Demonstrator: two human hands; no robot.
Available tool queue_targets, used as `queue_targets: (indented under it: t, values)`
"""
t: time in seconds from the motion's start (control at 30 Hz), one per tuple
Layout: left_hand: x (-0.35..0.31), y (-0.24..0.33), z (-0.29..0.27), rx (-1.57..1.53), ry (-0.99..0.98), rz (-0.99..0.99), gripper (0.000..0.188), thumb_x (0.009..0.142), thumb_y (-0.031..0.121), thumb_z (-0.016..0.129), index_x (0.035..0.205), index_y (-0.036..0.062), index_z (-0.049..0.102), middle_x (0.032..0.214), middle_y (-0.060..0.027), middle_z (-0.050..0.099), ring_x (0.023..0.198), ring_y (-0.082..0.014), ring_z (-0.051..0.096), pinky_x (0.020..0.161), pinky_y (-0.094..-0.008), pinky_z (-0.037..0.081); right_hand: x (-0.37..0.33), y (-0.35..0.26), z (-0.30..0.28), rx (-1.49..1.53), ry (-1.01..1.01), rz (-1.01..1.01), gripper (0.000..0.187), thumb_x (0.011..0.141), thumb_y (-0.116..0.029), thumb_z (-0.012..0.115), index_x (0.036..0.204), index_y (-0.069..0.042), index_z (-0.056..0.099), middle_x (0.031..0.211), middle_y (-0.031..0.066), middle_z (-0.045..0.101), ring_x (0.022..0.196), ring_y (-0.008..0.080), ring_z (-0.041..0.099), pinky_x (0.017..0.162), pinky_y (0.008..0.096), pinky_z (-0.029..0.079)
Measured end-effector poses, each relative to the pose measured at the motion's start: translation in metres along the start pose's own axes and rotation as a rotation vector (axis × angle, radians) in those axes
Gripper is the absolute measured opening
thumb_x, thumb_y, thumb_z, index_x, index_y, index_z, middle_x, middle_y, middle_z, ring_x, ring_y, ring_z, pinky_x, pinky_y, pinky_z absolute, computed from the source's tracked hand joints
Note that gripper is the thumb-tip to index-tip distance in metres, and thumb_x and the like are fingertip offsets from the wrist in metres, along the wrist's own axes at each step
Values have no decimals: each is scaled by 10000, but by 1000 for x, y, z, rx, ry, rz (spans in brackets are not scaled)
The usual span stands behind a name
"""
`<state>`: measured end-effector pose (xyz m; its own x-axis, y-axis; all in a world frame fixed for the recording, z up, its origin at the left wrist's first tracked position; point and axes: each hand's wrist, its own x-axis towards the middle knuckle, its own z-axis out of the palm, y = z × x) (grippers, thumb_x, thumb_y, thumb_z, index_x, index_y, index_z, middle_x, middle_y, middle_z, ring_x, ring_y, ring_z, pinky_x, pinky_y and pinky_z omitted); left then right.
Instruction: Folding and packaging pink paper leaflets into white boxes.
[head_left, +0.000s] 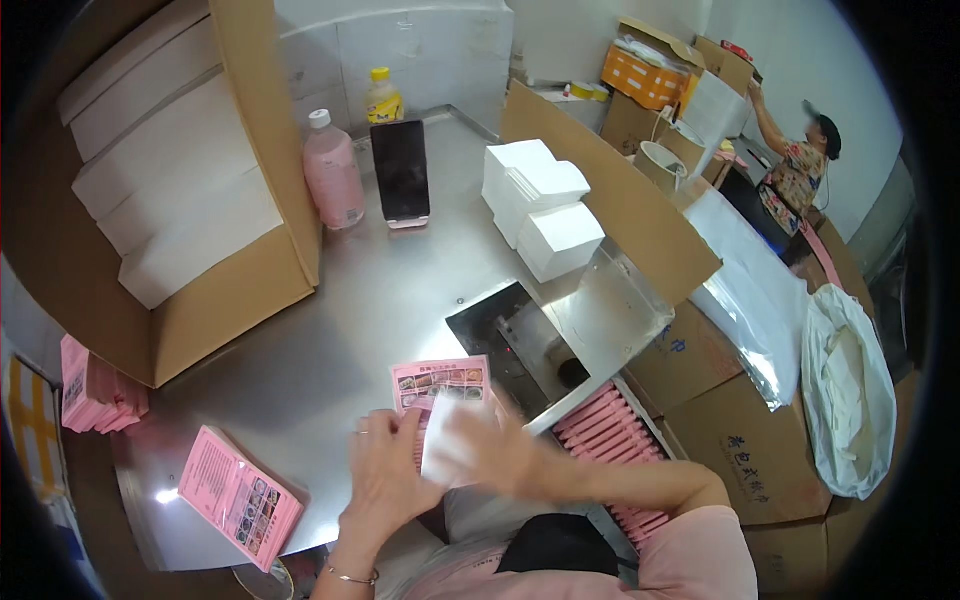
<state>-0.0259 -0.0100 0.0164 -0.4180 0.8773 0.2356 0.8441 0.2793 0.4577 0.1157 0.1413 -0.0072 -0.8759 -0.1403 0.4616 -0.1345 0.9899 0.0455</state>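
Observation:
In front of me a pink printed plastic packet lies at the table's near edge. My left hand grips its left side, the thumb pressed against it. A folded white paper napkin stack is over the packet's lower part. My right hand, smeared by motion, is closed on the napkins; its fingertips are blurred. Farther off, stacks of white folded napkins stand beside a metal machine with a dark slot. Below that slot, many pink packets sit in a row in a box.
A cardboard carton of white napkin blocks stands at left. Pink packet stacks lie on the near left. A phone, pink bottle and yellow-capped bottle stand behind. Another person works at far right, past boxes and plastic bags.

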Motion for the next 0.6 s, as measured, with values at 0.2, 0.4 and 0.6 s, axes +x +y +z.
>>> queue_targets:
  t: [0.2, 0.4, 0.6]
  values:
    - [11, 19, 6, -51, 53, 70, 769, 719, 141, 713, 1432, 45, 444, 1006, -163, 534, 917, -346, 524, 781, -434, 409, 44, 29, 43, 28, -7, 187, 304, 828, -138, 591, 1096, 2, 621, 1040, 194, 621, 990, 366, 621, 1061, 710, 264]
    - [-28, 1, -11, -174, -104, 52, 642, 788, 118, 696, 1392, 39, 495, 994, -153, 573, 936, -349, 547, 782, -448, 431, 6, 88, 63, 121, 179, 609, 126, 850, -85, 541, 873, -7, 637, 882, 211, 650, 857, 375, 655, 953, 530, 462]
    - [-61, -16, -51, 4, 258, 14, 270, 728, -3, 619, 994, 36, 612, 1119, -168, 568, 1065, -369, 536, 878, -471, 426, 31, 96, -22, 26, 180, 668, 205, 823, -121, 636, 1009, -40, 662, 877, 172, 678, 784, 366, 663, 714, 472, 523]
